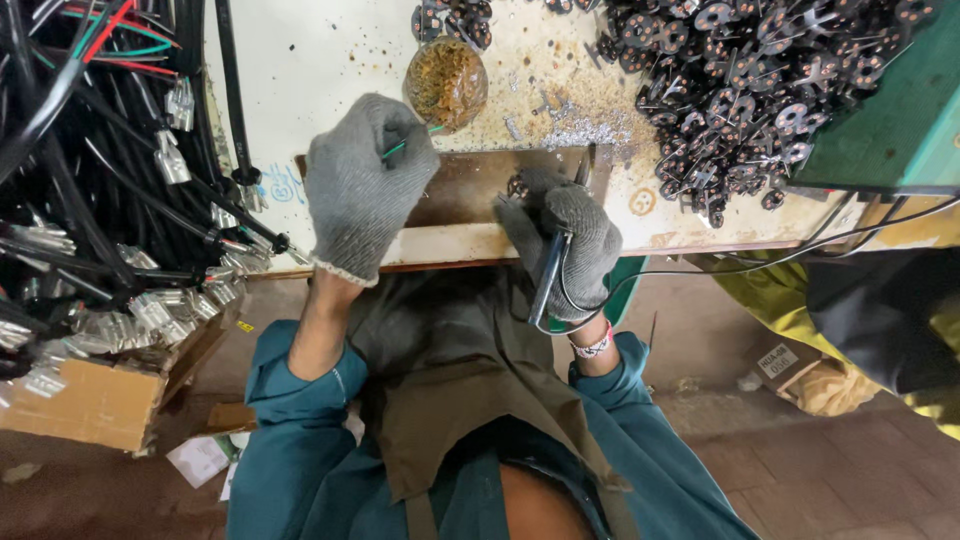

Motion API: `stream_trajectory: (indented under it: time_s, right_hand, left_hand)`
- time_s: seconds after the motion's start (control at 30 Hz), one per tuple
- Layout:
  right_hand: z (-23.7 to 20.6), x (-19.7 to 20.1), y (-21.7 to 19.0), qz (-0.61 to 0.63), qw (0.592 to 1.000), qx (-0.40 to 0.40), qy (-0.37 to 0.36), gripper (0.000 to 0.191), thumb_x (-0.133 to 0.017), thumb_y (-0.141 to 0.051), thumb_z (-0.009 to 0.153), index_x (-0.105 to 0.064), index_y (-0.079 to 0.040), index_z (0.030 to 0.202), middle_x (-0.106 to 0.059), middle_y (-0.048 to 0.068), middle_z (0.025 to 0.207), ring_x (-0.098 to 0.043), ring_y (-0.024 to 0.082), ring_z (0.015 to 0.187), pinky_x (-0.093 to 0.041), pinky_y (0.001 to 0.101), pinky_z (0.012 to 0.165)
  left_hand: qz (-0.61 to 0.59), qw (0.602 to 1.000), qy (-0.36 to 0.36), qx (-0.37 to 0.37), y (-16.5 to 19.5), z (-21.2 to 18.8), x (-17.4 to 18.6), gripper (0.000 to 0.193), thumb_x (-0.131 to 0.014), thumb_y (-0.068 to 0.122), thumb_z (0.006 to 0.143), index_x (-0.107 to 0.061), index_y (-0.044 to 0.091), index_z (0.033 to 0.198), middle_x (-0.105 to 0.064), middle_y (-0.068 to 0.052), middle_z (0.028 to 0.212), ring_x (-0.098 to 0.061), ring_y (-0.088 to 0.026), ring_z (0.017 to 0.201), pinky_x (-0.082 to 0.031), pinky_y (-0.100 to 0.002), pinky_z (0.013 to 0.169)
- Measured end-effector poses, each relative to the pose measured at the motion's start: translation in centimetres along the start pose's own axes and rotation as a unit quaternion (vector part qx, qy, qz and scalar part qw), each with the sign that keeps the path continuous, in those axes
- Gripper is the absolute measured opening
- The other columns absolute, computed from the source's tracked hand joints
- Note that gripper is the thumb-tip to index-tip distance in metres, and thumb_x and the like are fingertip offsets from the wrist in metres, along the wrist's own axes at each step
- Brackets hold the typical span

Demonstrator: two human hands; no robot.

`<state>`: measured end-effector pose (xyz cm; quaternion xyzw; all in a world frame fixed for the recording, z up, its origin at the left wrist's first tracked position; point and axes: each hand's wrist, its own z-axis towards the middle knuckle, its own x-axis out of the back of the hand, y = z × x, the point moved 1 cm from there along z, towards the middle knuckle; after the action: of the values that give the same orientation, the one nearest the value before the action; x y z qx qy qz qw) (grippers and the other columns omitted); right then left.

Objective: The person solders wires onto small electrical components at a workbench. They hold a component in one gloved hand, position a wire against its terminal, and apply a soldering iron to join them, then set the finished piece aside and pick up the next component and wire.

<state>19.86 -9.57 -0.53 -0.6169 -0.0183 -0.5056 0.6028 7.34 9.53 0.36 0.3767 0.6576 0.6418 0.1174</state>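
- Head view: a stained, whitish workbench (pixel 330 60) fills the top of the frame, speckled with brown spots and a patch of silvery metal filings (pixel 580 130); below its edge lies a reddish-brown floor.
- A brown metal plate (pixel 470 185) lies flat on the bench near its front edge, between the two hands.
- The left hand (pixel 365 185), in a grey knit glove, rests on the left end of the plate, its fingers curled tight around a thin green wire (pixel 397 150) that pokes out between them.
- The right hand (pixel 570 245), also grey-gloved, is closed around the dark handle of a soldering iron (pixel 548 275), held like a pen with the tip pointing up towards the plate; its cord (pixel 740 262) trails off to the right.
- A small dark round part (pixel 517 185) sits on the plate, just beside the right fingertips.
- A round dish of brownish, crusted stuff (pixel 446 82) stands just behind the plate, near the left hand.
- A large heap of dark disc-shaped parts with metal tabs (pixel 760 80) covers the bench's right end, next to a green box (pixel 900 120).
- To the left hangs a thick bundle of black cables with silvery terminals (pixel 110 220), above a cardboard box (pixel 95 400).
- The person wears teal sleeves and a brown apron (pixel 450 390).
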Motion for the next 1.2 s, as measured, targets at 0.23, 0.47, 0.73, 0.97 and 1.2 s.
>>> stream_trajectory:
  time_s: [0.23, 0.47, 0.73, 0.97, 1.2]
  right_hand:
    - [0.1, 0.3, 0.9, -0.001, 1.0, 0.026, 0.013, 0.043, -0.085, -0.001, 0.086, -0.051, -0.007, 0.112, -0.074, 0.019, 0.113, -0.075, 0.034, 0.1, -0.058, 0.0397, 0.089]
    - [0.1, 0.8, 1.1, 0.047, 0.999, 0.002, -0.011, 0.039, -0.079, 0.001, 0.092, -0.051, -0.008, 0.118, -0.073, 0.019, 0.123, -0.077, 0.028, 0.1, -0.06, 0.0349, 0.09]
    - [0.0, -1.1, -0.9, 0.034, 0.998, 0.036, -0.032, 0.046, -0.093, -0.01, 0.089, -0.056, -0.008, 0.115, -0.075, 0.012, 0.114, -0.077, 0.028, 0.1, -0.062, 0.0338, 0.082]
    - [-1.8, 1.7, 1.9, 0.061, 0.991, 0.058, -0.103, 0.024, -0.067, -0.02, 0.079, -0.064, -0.013, 0.102, -0.071, 0.008, 0.103, -0.071, 0.032, 0.088, -0.056, 0.0383, 0.077]
    - [-4.4, 0.9, 3.0, -0.029, 0.992, 0.104, -0.064, 0.024, -0.073, -0.015, 0.079, -0.069, -0.012, 0.102, -0.072, 0.009, 0.094, -0.071, 0.031, 0.08, -0.055, 0.0395, 0.071]
  left_hand:
    - [0.019, 0.999, 0.008, -0.025, 0.2, 0.5, 0.3, 0.009, -0.073, 0.008, 0.099, -0.067, 0.002, 0.101, -0.074, -0.007, 0.088, -0.077, -0.015, 0.077, -0.06, -0.028, 0.069]
    - [0.007, 0.999, 0.031, 0.021, -0.1, -1.1, 0.3, 0.007, -0.072, 0.008, 0.098, -0.067, 0.003, 0.101, -0.073, -0.007, 0.085, -0.073, -0.016, 0.069, -0.058, -0.03, 0.065]
    - [0.117, 0.982, -0.065, -0.131, -1.5, -4.1, -1.3, 0.015, -0.078, 0.013, 0.09, -0.069, 0.01, 0.102, -0.071, -0.01, 0.09, -0.071, -0.028, 0.075, -0.054, -0.04, 0.066]
    - [0.158, 0.972, -0.055, -0.166, -2.4, -4.7, -2.5, 0.019, -0.077, 0.016, 0.087, -0.069, 0.013, 0.104, -0.073, -0.008, 0.097, -0.07, -0.029, 0.077, -0.054, -0.042, 0.066]
    - [0.162, 0.973, -0.065, -0.151, -2.6, -4.8, -2.8, 0.025, -0.078, 0.018, 0.085, -0.069, 0.011, 0.108, -0.073, -0.009, 0.096, -0.071, -0.03, 0.079, -0.055, -0.042, 0.067]
